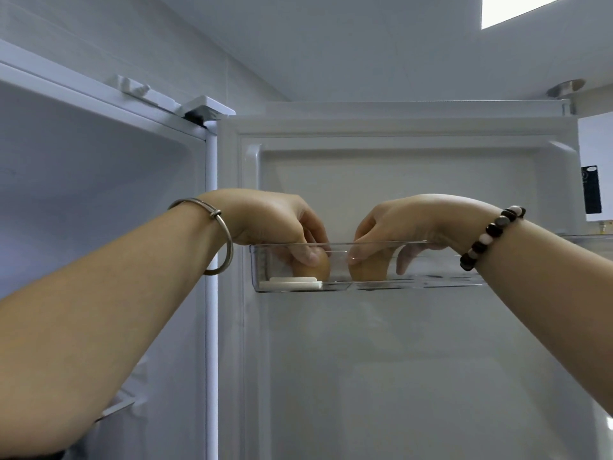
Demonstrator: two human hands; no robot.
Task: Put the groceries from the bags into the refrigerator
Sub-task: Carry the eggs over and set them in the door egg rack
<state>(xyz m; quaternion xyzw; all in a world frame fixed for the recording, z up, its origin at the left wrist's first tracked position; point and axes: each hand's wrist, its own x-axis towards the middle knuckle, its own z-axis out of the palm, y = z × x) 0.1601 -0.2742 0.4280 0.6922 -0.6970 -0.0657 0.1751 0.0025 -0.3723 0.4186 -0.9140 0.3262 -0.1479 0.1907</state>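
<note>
Clear door bin [431, 283]; inside, left egg [310, 272], right egg [368, 270]; flat white insert [292, 283]

The ceiling [365, 44] is white and smooth. A bright light [530, 8] shines in the top right corner. A round silver thing [565, 88] sits on the ceiling near it. The wall [99, 34] on the left is pale, with faint lines like tiles. A black strip [591, 189] hangs at the right edge.

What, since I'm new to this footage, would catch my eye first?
In the clear door bin mid-frame, the left hand holds a brown egg and the right hand holds a second egg beside it. A silver bangle circles the left wrist, a beaded bracelet the right.
</note>
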